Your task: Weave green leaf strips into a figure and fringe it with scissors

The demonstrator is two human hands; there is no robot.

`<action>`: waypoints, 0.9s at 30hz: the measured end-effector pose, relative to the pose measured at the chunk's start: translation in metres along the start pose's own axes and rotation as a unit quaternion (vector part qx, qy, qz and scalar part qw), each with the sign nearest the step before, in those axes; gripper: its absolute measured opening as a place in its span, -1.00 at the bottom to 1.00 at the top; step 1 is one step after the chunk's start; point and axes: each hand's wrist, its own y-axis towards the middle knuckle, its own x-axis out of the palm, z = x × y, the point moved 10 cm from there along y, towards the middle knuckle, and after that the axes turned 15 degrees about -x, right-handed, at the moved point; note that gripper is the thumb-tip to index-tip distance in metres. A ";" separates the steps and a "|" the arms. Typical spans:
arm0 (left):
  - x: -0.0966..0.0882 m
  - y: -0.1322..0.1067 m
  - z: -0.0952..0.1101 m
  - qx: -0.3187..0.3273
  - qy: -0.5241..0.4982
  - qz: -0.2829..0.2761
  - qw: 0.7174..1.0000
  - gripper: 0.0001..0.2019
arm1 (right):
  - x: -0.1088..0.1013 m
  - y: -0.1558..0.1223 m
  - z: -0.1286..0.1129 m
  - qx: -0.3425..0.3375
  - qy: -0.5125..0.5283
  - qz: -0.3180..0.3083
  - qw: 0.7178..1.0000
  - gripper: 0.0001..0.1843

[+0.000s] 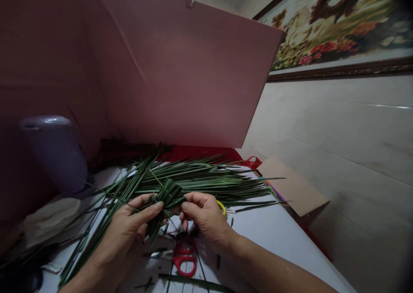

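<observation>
Between my hands is a folded piece of woven green leaves (169,193), with strips sticking out of it. My left hand (137,217) grips its left side, thumb pressed on the front. The right thumb and fingers of my right hand (203,213) pinch a leaf strip at the piece's right edge. Red-handled scissors (184,265) lie on the white table below, blades pointing left. Something yellow and ring-shaped (222,208) shows partly behind my right hand. Long green leaves (206,181) are heaped just beyond the piece.
More long leaves (97,224) run down the table's left side. Leaf scraps (196,282) lie near the scissors. A purple container (56,155) and a whitish bag (51,220) stand at left. A pink panel (187,78) rises behind; brown cardboard (293,187) leans at right.
</observation>
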 end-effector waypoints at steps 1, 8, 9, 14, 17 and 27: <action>0.001 -0.001 0.000 0.000 0.000 -0.001 1.000 -0.67 | 0.000 0.000 -0.001 -0.003 0.000 -0.002 1.000 -0.87; 0.004 -0.005 0.007 0.023 0.008 0.003 1.000 -0.69 | 0.010 -0.001 -0.013 -0.030 0.008 -0.021 0.999 -0.84; 0.003 -0.005 0.007 0.024 0.010 0.006 1.000 -0.69 | 0.010 -0.001 -0.013 -0.033 0.007 -0.019 0.999 -0.81; 0.008 -0.005 0.000 0.026 0.039 -0.018 0.999 -0.73 | 0.001 -0.001 -0.013 -0.056 -0.043 0.017 0.997 -0.74; 0.015 -0.007 -0.002 0.023 0.056 -0.042 0.997 -0.80 | -0.002 -0.001 -0.015 -0.059 -0.066 0.029 0.996 -0.80; 0.025 -0.014 0.003 0.018 0.072 -0.096 0.993 -0.76 | -0.015 0.003 -0.024 -0.070 -0.108 0.048 0.991 -0.78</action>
